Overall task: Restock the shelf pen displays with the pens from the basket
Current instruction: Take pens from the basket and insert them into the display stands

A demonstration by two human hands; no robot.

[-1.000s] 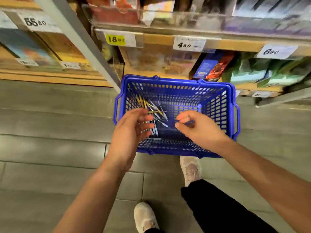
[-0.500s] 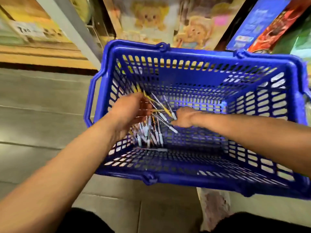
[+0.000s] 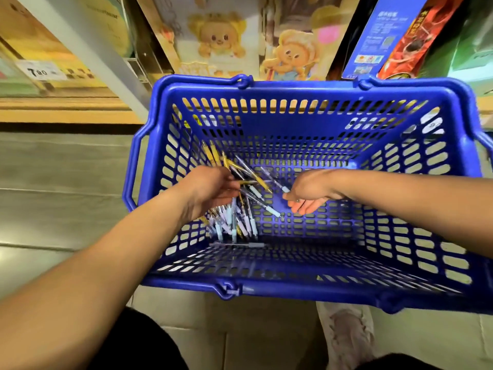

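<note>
A blue plastic basket (image 3: 293, 88) stands on the floor in front of the shelf. Several pens (image 3: 241, 222), white-barrelled and yellow, lie heaped in its left half. My left hand (image 3: 210, 190) is down on the heap, its fingers curled round a bunch of pens that fan out above and below it. To the right of the heap, my right hand (image 3: 306, 194) lies palm up with straight fingers, its thumb side touching the tip of one pen. One grey pen (image 3: 240, 245) lies alone near the front wall.
Behind the basket, the bottom shelf holds boxes with cartoon bears (image 3: 218, 38) and blue and red packs (image 3: 378, 38). A grey shelf upright (image 3: 80, 49) slants down at the left beside a price tag (image 3: 40, 72). My shoe (image 3: 346, 332) is beside the basket's front wall.
My head has come down closer to the basket. Both hands went from above the rim down onto the pens; the left closed on a bunch, the right turned palm up.
</note>
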